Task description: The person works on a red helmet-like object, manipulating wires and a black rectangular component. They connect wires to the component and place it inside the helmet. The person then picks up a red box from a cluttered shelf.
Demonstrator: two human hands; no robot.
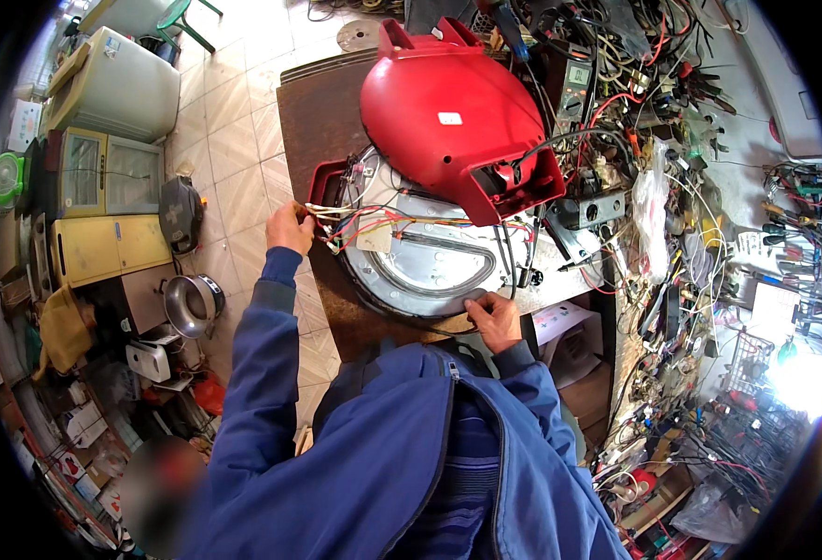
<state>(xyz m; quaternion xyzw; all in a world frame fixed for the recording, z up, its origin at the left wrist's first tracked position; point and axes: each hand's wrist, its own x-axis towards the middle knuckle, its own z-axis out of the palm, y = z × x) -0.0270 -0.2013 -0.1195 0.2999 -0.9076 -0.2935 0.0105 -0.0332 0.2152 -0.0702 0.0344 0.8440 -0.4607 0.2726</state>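
A round appliance lies opened on the brown wooden table (327, 103). Its metal heating plate (430, 266) has a curved heating element, and coloured wires (402, 217) run across it. The red plastic cover (448, 112) leans over the plate's far side. At the left, my left hand (290, 229) has its fingers bent round the edge of the red handle housing (325, 182), close to the wire ends. My right hand (495, 320) pinches the plate's near rim between thumb and fingers. A black cable (453, 330) passes beside it.
A multimeter (576, 84) and tangled cables lie right of the cover. Tools and loose parts crowd the right-hand bench (682, 308). On the tiled floor (234, 140) at left stand a steel pot (192, 306), yellow cabinets (112, 247) and a dark round appliance (181, 215).
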